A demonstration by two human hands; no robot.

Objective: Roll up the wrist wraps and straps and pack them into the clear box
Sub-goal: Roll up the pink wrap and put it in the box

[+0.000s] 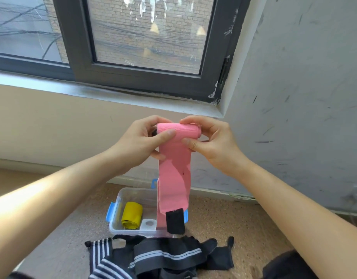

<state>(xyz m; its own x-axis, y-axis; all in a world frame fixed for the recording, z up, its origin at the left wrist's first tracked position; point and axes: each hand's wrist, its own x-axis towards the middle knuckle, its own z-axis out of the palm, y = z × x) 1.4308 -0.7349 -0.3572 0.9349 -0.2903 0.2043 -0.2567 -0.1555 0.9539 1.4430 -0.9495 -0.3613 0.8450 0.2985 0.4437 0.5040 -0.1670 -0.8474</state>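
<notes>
I hold a pink wrist wrap [174, 176] up in front of the wall, its top end partly rolled. My left hand [142, 141] pinches the roll's left side and my right hand [211, 140] grips its right side. The rest of the wrap hangs down and ends in a black fastening patch [175, 220] over the clear box [121, 196]. That box stands open on the floor with blue clips. A rolled yellow wrap [131, 215] and a white tape roll [148, 224] lie in it.
A heap of black wraps with grey and white stripes [163, 256] lies on the speckled floor in front of the box. Behind stand a beige wall, a dark-framed window [133, 75] and a scuffed grey wall on the right.
</notes>
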